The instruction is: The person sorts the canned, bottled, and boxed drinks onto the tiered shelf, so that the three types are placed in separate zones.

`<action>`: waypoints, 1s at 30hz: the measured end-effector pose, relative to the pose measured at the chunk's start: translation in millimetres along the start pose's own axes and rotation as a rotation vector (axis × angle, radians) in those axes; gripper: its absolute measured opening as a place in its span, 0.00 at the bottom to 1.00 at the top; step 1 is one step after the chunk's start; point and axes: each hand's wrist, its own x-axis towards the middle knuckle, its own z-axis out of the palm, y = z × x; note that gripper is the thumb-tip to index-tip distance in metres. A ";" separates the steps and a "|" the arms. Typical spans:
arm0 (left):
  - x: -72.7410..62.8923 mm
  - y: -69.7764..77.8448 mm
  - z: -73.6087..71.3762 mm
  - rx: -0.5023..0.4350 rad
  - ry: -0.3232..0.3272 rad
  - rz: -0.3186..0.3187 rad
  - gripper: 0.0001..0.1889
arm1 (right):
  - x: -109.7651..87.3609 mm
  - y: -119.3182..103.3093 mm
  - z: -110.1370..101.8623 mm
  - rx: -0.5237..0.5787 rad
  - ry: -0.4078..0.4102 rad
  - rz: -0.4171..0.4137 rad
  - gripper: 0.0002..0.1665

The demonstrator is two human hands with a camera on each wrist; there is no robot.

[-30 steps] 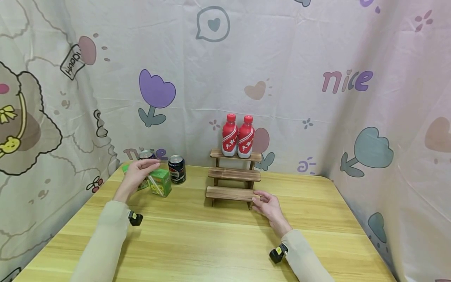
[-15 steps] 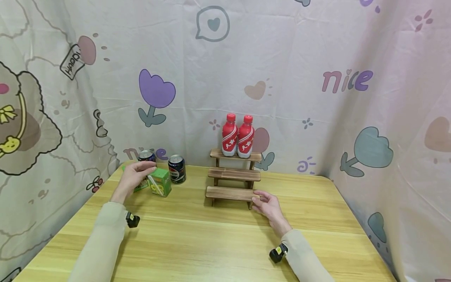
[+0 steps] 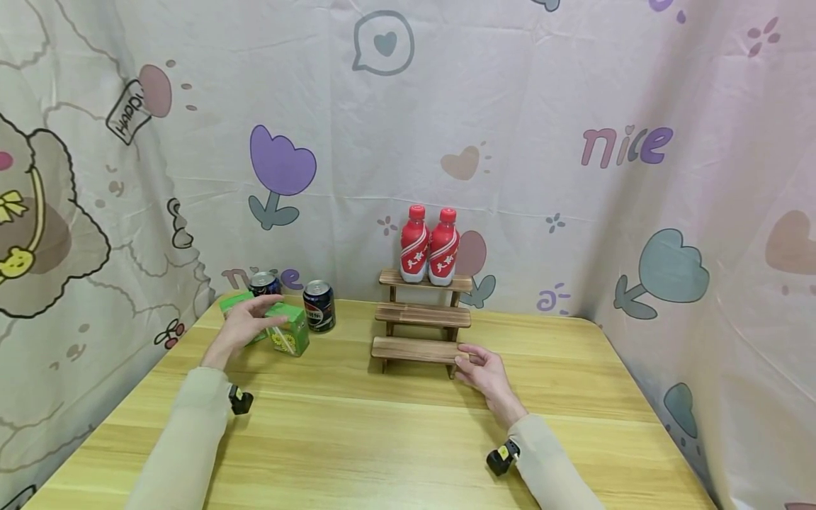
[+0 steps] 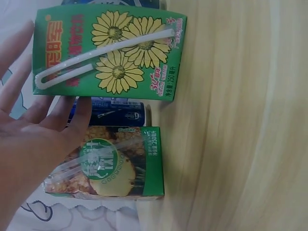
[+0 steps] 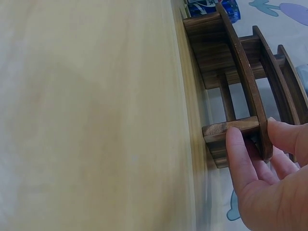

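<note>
In the head view my left hand (image 3: 245,324) is over two green drink cartons, its fingers straight and its thumb spread apart. The nearer chrysanthemum drink carton (image 4: 115,53) has yellow flowers and a white straw on its front. My fingers reach beside its top end; contact is unclear. Below it in the left wrist view lies a pineapple drink carton (image 4: 106,168), partly behind the hand in the head view. My right hand (image 3: 487,375) grips the right end of the lowest step of a three-tier wooden display stand (image 3: 421,349), thumb above and fingers underneath.
Two red bottles (image 3: 414,248) stand side by side on the stand's top tier. Behind the cartons are a dark blue can (image 3: 319,308) and another can (image 3: 264,283), partly covered. A patterned curtain (image 3: 382,142) hangs around the wooden table (image 3: 357,439).
My left hand has shifted slightly left, and its thumb has spread away from the fingers, showing more over the chrysanthemum carton. My right hand, the stand and the bottles stay in place.
</note>
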 end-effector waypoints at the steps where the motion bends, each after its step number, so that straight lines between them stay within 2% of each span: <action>1: 0.3 -0.8 0.3 -0.003 -0.007 0.002 0.39 | -0.4 -0.2 0.2 0.000 0.001 -0.002 0.25; 7: 1.2 -7.7 0.6 0.008 -0.037 0.008 0.42 | -0.1 0.6 -0.5 0.005 -0.005 -0.005 0.25; 15: -0.5 -10.5 1.0 0.056 -0.015 -0.004 0.42 | -1.0 -0.4 -0.3 0.011 -0.008 0.004 0.25; 23: -1.9 -17.1 2.6 0.001 -0.019 -0.012 0.35 | 0.5 0.0 0.1 -0.002 0.002 0.007 0.24; 30: -6.2 -10.1 3.6 0.030 0.004 -0.017 0.37 | 0.8 -0.1 -0.4 -0.005 0.006 0.009 0.23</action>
